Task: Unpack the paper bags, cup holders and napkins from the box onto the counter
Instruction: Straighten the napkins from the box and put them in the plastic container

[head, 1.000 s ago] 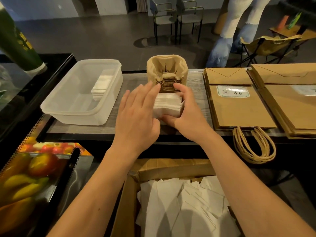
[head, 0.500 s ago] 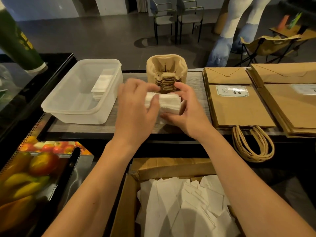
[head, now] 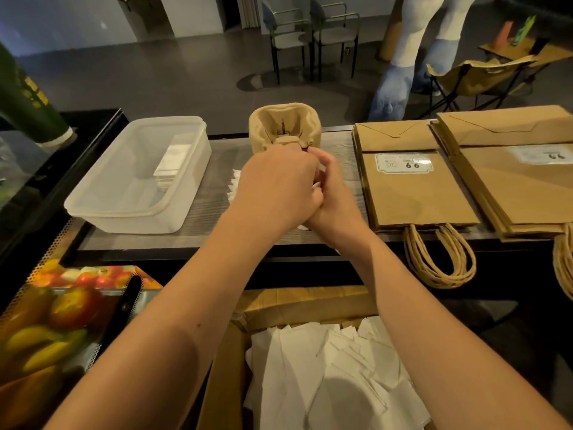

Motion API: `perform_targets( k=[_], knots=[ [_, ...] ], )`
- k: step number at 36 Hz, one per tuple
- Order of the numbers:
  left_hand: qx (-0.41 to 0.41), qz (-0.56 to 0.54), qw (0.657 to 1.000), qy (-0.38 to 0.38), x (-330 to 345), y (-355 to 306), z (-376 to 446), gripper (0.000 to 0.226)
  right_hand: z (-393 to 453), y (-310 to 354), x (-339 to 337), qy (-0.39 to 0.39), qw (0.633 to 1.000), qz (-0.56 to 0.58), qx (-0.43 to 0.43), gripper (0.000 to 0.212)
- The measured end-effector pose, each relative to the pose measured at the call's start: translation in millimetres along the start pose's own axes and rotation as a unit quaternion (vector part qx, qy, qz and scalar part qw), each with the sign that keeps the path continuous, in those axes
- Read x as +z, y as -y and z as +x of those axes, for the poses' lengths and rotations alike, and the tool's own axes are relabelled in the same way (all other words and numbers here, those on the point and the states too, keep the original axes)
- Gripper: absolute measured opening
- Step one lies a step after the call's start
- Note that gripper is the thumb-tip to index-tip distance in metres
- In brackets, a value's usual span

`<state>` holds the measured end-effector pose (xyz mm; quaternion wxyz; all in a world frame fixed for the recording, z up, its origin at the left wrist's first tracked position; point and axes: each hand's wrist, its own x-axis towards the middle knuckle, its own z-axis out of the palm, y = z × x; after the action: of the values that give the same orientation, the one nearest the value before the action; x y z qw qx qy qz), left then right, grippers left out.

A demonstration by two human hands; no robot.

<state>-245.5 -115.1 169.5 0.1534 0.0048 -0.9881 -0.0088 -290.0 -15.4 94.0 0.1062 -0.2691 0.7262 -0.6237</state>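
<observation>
Squaring the napkins (head: 234, 186) mid-counter (head: 210, 231); your left hand (head: 276, 184) and right hand (head: 333, 197) grip them together, keeping edges aligned.

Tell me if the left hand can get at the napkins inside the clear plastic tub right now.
Probably yes: the plastic tub is lidless and beside the left hand, with nothing between, but that hand is busy on the napkin stack.
</observation>
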Motion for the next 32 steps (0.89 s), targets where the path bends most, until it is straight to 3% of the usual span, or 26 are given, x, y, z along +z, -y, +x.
perform_targets(
  k=[5, 9, 20, 23, 29, 32],
  knots=[
    [-0.015, -0.018, 0.999, -0.025, 5, -2, 0, 0.015, 1, -1, 0, -0.003, 1.0, 0.01, -0.003, 0.099],
    [-0.064, -0.112, 0.991, -0.028, 11, 1, -2, 0.006, 2, -4, 0, 0.001, 1.0, 0.026, -0.011, 0.094],
    [-0.177, -0.366, 0.912, -0.061, 6, 17, -15, 0.013, 3, -6, 1, 0.01, 1.0, 0.012, 0.001, 0.075],
    [-0.18, -0.382, 0.904, -0.064, 7, 21, -18, 0.014, 3, -5, 2, 0.01, 1.0, 0.004, 0.012, 0.074],
    [-0.133, -0.309, 0.941, -0.031, 11, 38, -25, 0.003, 4, -4, 3, 0.008, 1.0, -0.013, 0.018, 0.08],
    [-0.152, -0.336, 0.928, -0.057, 11, 37, -27, 0.006, 5, -3, 3, 0.017, 0.999, 0.001, 0.027, 0.078]
  ],
)
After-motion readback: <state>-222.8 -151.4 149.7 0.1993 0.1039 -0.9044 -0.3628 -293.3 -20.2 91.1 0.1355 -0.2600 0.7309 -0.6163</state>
